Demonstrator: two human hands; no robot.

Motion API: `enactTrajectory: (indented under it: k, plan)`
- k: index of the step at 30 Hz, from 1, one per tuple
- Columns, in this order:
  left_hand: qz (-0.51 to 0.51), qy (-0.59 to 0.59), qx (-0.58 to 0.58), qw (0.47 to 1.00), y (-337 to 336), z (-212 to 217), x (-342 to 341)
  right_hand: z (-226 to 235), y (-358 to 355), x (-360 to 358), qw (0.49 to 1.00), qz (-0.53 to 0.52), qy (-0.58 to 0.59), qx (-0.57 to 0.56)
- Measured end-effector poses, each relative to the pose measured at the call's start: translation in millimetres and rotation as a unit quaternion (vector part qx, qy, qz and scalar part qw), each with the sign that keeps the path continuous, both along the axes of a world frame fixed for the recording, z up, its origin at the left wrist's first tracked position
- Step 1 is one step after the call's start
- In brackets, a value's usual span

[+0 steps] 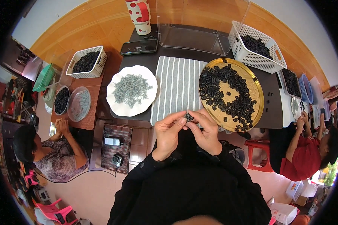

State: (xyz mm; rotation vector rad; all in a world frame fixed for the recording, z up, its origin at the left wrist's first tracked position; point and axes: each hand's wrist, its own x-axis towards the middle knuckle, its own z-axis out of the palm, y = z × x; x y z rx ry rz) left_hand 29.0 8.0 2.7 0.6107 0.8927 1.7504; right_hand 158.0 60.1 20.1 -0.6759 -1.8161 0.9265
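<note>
My left hand and my right hand meet at the near edge of a grey-and-white striped cloth. Between their fingertips they pinch one small black plastic piece, too small to make out in detail. To the right, a round gold tray carries many loose black pieces, some shaped like small rings or links. On the left is a white wavy-edged plate with a heap of small silvery-grey pieces.
A clear plastic box, a phone and a spotted tumbler stand at the back. White baskets of black pieces flank the table. People sit at tables on both sides. A red stool is at right.
</note>
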Motion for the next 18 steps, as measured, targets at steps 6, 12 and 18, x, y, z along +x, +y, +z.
enactTrajectory:
  k: [6,12,18]
  plan:
    - [-0.081,-0.034,-0.005,0.996,-1,-3,-10,8,4,9,0.993,-0.003,-0.08,0.091]
    - [-0.095,-0.036,0.011,0.995,-2,-7,-8,10,2,11,0.998,0.028,-0.044,0.045]
    - [-0.091,-0.024,0.005,0.996,-3,-2,-2,6,-2,13,0.998,0.014,-0.037,0.042]
